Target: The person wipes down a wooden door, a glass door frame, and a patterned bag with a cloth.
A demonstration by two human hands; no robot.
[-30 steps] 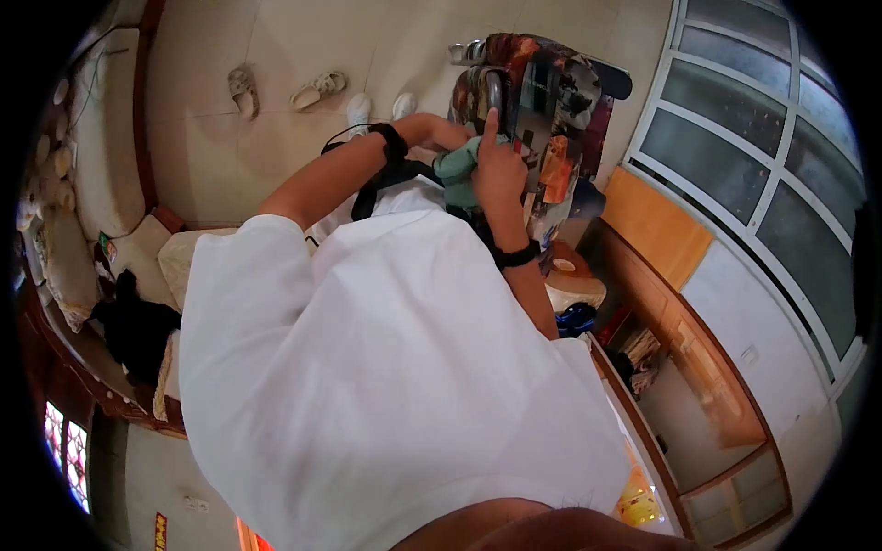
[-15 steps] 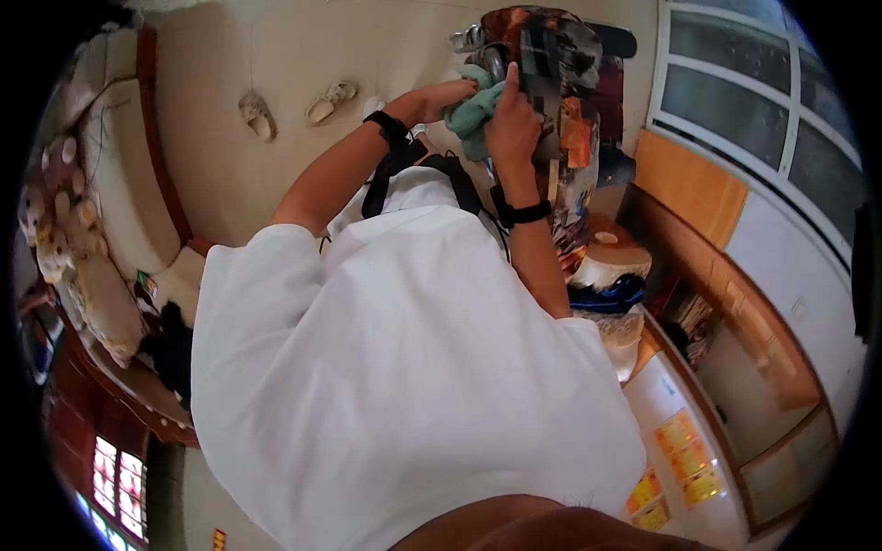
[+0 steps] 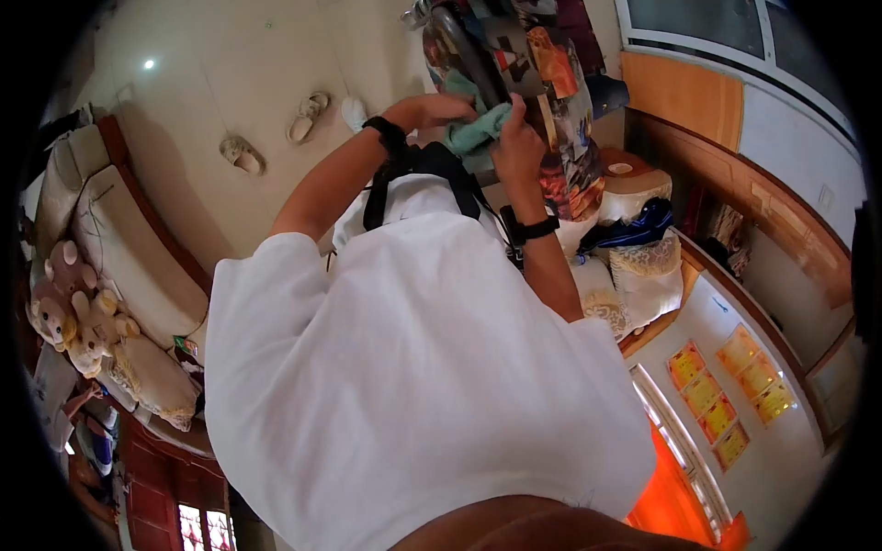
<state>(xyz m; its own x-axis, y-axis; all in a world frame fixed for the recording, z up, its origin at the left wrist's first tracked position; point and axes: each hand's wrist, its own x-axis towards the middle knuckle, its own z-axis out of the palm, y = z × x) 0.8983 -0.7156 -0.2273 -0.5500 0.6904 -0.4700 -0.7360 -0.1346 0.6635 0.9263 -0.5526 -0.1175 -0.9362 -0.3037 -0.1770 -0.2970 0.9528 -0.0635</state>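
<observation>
A green cloth (image 3: 476,131) is bunched between my two hands, below a dark grey curved tube-like thing (image 3: 470,57) whose kind I cannot make out. My left hand (image 3: 445,110) is closed at the cloth's left side, its fingers slightly blurred. My right hand (image 3: 520,145) grips the right end of the cloth, thumb and fingers pressed together. Both wrists wear black bands. Part of the cloth is hidden behind the fingers.
A table with a picture-patterned cover (image 3: 571,170) stands beyond my right hand. Cushioned seats (image 3: 648,266) with a blue-black garment (image 3: 634,228) are at right. Slippers (image 3: 242,155) lie on the floor (image 3: 197,110). A sofa (image 3: 138,243) with plush toys (image 3: 92,331) is at left.
The view has turned, so the sofa and seats sit differently in it. My right index finger, stretched out before, is now bent in at the cloth. More of the dark tube shows.
</observation>
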